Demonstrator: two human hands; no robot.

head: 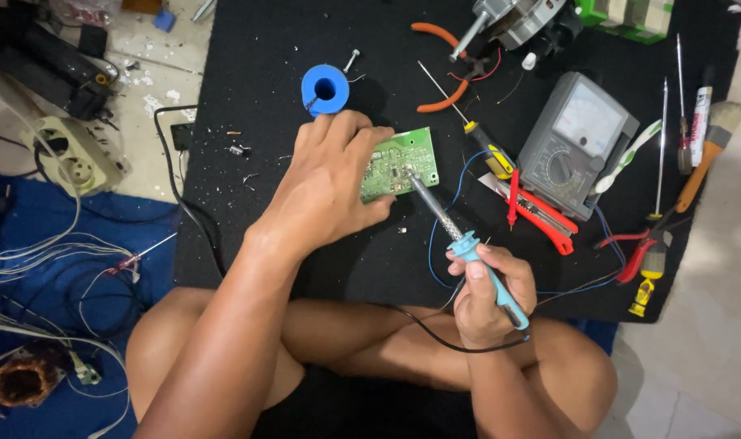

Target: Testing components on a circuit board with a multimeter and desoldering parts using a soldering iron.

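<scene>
My left hand [330, 183] rests on the left part of a small green circuit board [407, 161] and holds it down on a black mat [256, 97]. My right hand [488, 293] grips the light blue handle of a soldering iron [456, 232]; its metal tip touches the board near the middle. A black cord runs from the iron's handle across my crossed legs. A blue spool of solder wire [325, 89] lies just beyond my left hand.
A grey analogue multimeter [578, 138] with red probes [541, 213] lies to the right, beside a yellow-handled screwdriver [488, 150], orange pliers [439, 69], several screwdrivers and a brush [708, 150]. A power strip [78, 154] and loose wires [53, 260] lie on the left.
</scene>
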